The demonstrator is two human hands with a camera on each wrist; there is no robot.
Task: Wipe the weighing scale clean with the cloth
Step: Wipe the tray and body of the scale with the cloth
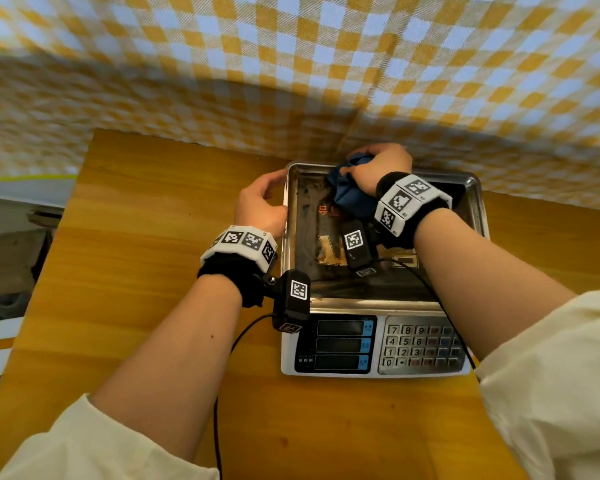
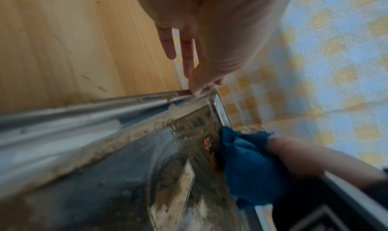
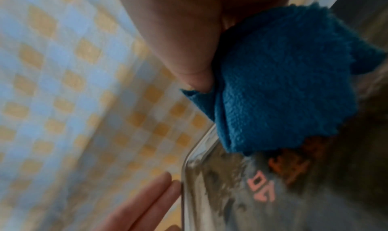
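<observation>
A digital weighing scale [image 1: 329, 370] stands on the wooden table, with a dirty steel tray [image 1: 478, 202] on top. My right hand [image 1: 381, 168] grips a bunched blue cloth [image 1: 350, 195] and presses it into the tray's far left area. The right wrist view shows the cloth [image 3: 283, 85] under my right hand [image 3: 178, 35], close to the tray rim [image 3: 186, 168]. My left hand [image 1: 264, 199] rests against the tray's left rim. In the left wrist view, straight fingertips [image 2: 195, 87] touch the rim [image 2: 105, 105]. Brown grime covers the tray floor beside the cloth [image 2: 250, 168].
The scale's front carries dark displays [image 1: 340, 344] and a number keypad [image 1: 423, 344]. A yellow and white checked fabric [image 1: 291, 64] hangs right behind the tray. Bare wooden table [image 1: 153, 237] lies to the left and in front. A black cable [image 1: 222, 375] runs from my left wrist.
</observation>
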